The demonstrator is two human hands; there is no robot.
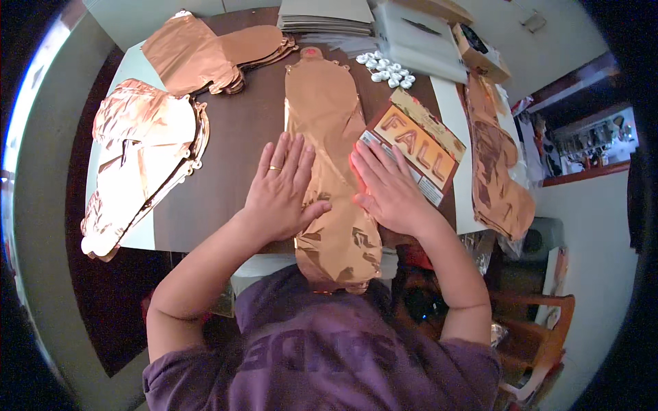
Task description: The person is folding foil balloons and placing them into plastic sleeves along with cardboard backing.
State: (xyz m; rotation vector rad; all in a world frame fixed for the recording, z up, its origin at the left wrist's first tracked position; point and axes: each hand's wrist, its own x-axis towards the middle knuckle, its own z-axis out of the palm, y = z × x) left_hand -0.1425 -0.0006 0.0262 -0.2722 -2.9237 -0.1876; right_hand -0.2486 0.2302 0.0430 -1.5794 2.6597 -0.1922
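A long flat copper foil balloon [323,103] lies lengthwise down the middle of the dark table, its near end overhanging the edge toward my body. My left hand [279,186] rests palm down at the balloon's left side, fingers stretched and thumb on the foil. On the opposite side my right hand [392,186] is also flat, its fingertips reaching over the lower left edge of a printed orange and brown packaging card [439,140]. The thumb of that hand points at the foil. Neither hand grips anything. A red glow falls along the right hand's inner edge.
More copper foil balloons lie stacked at far left [181,55], near left [140,130] and along the right edge [490,164]. Small white ribbon rolls [387,68] sit behind the card. Flat grey sheets [325,17] and a translucent plastic case [421,44] stand at the back.
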